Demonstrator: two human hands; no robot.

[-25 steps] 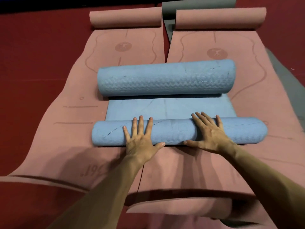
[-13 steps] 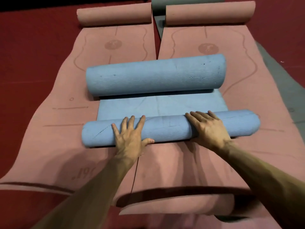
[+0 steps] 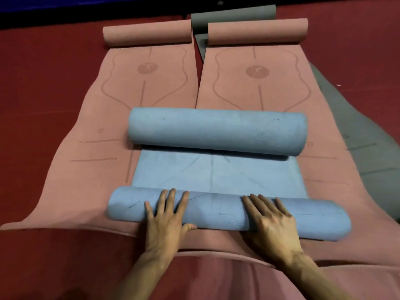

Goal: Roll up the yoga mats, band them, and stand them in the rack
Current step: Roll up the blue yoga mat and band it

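Observation:
A blue yoga mat lies across two pink mats, rolled in from both ends. Its thinner near roll [image 3: 216, 213] lies crosswise just in front of me, its right end angled slightly nearer. My left hand [image 3: 166, 215] and my right hand [image 3: 272, 221] press palm-down on this roll, fingers spread over its top and thumbs at its near side. A flat blue stretch [image 3: 216, 172] joins it to the thicker far roll [image 3: 216, 133]. No band or rack is in view.
The left pink mat [image 3: 129, 83] and the right pink mat [image 3: 259, 87] lie side by side on the red floor [image 3: 43, 83], their far ends rolled up. A grey mat [image 3: 346, 126] lies under them, showing at the right and the far end.
Both hands have stayed flat on the near blue roll. The whole scene now sits lower in the view, and the flat blue stretch between the rolls looks a little longer.

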